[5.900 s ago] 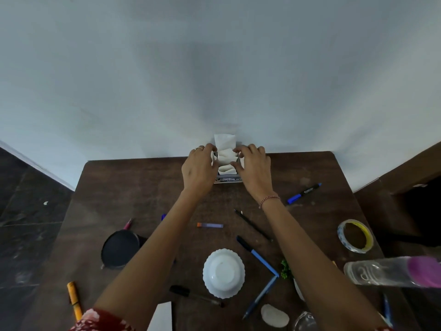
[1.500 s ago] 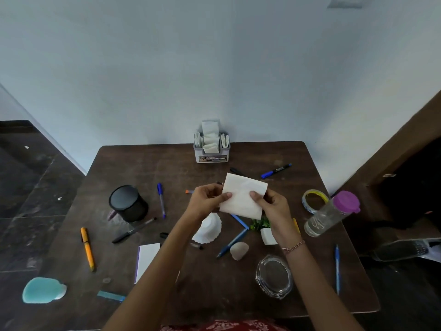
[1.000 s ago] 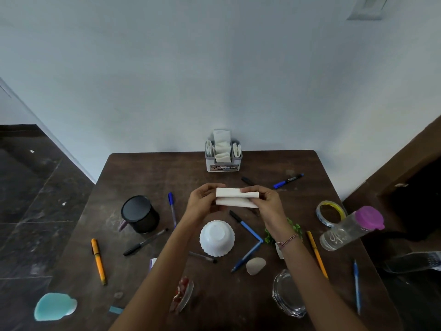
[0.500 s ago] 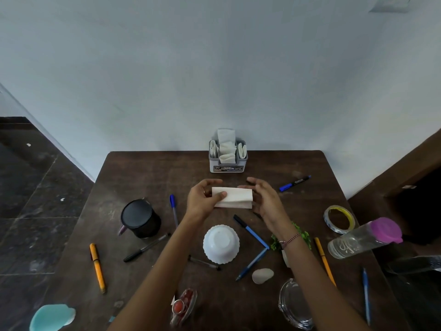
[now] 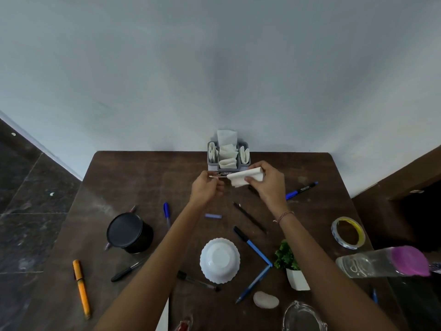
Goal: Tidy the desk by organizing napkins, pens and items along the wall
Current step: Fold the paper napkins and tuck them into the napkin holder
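Observation:
My right hand [image 5: 269, 185] pinches a folded white napkin [image 5: 241, 179] just in front of the grey napkin holder [image 5: 212, 163], which stands against the wall with several folded napkins in its slots. My left hand [image 5: 206, 191] hovers beside the napkin's left end, its back to the camera and its fingers curled under; whether it touches the napkin is hidden. Pens lie scattered on the dark table [image 5: 143, 177]: a blue marker [image 5: 301, 188], a blue pen [image 5: 167, 212], a black pen [image 5: 249, 217] and an orange pen [image 5: 81, 287].
A black cup [image 5: 130, 232] stands at the left. An upturned white bowl [image 5: 219, 259], a small potted plant [image 5: 292, 266], a tape roll [image 5: 347, 232], a lying bottle with a pink lid [image 5: 381, 262], a pale stone [image 5: 266, 299] and a glass dish [image 5: 301, 316] sit nearer me.
Both hands folded the napkin smaller and carried it away from me toward the holder. It now sits mainly in my right hand, and the view has tipped toward the wall.

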